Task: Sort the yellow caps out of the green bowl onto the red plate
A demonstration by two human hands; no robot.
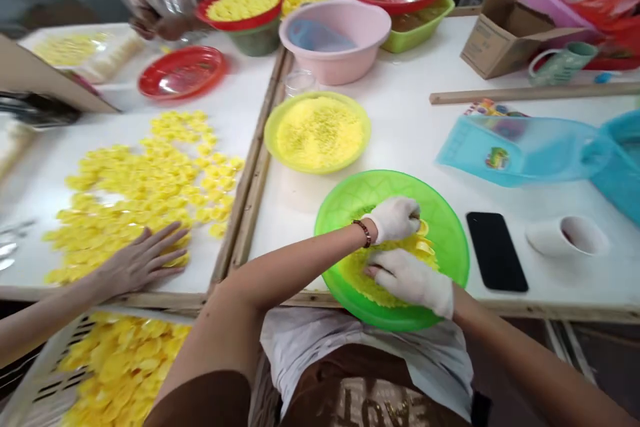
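Yellow pieces [424,244] lie in the green bowl [453,240], which seems to overhang the table edge [560,309]; pressing its near rim could tip it — spilling them; left hand [397,219] and right hand [413,278] curl inside, gripping what — I cannot tell.

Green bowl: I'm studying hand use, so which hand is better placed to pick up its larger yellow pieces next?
Probably the left hand: its curled fingers are beside the larger yellow pieces, while the right hand has its fingertips pointing left, away from them.
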